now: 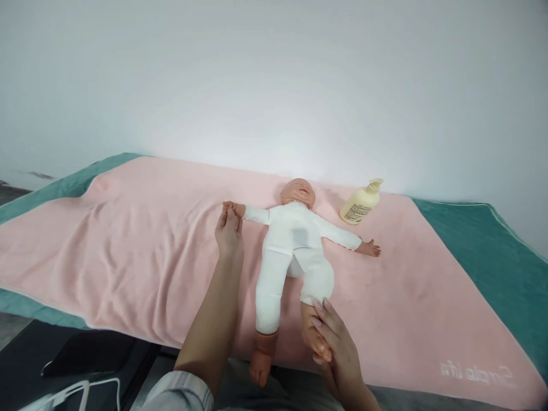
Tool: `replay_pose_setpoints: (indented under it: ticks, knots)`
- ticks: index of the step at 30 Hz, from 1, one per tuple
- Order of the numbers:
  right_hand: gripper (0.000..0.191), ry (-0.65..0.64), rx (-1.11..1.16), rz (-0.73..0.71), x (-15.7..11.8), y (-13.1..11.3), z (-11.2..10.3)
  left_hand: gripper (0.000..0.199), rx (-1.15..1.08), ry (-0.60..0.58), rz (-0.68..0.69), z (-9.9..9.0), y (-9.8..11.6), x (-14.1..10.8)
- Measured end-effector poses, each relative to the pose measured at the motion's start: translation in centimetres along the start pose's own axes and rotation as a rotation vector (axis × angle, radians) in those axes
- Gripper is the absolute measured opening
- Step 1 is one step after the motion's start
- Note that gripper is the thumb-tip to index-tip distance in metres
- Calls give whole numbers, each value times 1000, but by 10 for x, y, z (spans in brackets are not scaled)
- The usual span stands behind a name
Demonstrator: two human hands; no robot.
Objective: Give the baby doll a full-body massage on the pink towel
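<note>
A baby doll (295,228) with a white cloth body lies on its back on a pink towel (411,308), head toward the wall and arms spread. My left hand (230,228) is closed on the doll's hand at the left, its fingers pinched around it. Around the doll's lower leg and foot on the right, my right hand (338,345) is wrapped, with the foot partly hidden by my fingers. The doll's other foot (261,365) hangs over the towel's near edge.
A pale yellow pump bottle (361,204) stands right of the doll's head. Green cloth (492,257) shows beneath the pink towel, against a white wall (274,85). At the lower left are a dark flat item (89,353) and white cables (83,388).
</note>
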State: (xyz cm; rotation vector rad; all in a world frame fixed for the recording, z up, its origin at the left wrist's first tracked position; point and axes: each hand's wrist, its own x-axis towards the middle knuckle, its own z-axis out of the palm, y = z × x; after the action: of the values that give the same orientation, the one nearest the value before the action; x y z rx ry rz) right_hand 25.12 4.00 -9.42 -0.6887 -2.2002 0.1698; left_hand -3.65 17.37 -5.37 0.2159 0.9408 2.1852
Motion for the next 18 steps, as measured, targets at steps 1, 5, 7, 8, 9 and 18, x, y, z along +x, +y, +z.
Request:
replay_pose_setpoints:
  ticks: [1,5,7,8,9,18]
  knots:
    - [50,-4,-8,-5,-8,-3,3,15,-22,72,-53,-2,-1,3]
    - [51,-2,-48,49,-38,-16,19,13,-27,239,-180,-9,-7,14]
    - [49,3,-82,70,-51,-19,27,14,-19,256,-205,-11,-10,18]
    - [49,7,-100,75,-56,-20,30,14,-17,262,-216,-11,-10,20]
    - [49,11,-115,73,-60,-20,33,14,-16,266,-221,-11,-11,21]
    - [51,41,-111,81,-64,-18,38,9,63,242,-91,-12,-10,13]
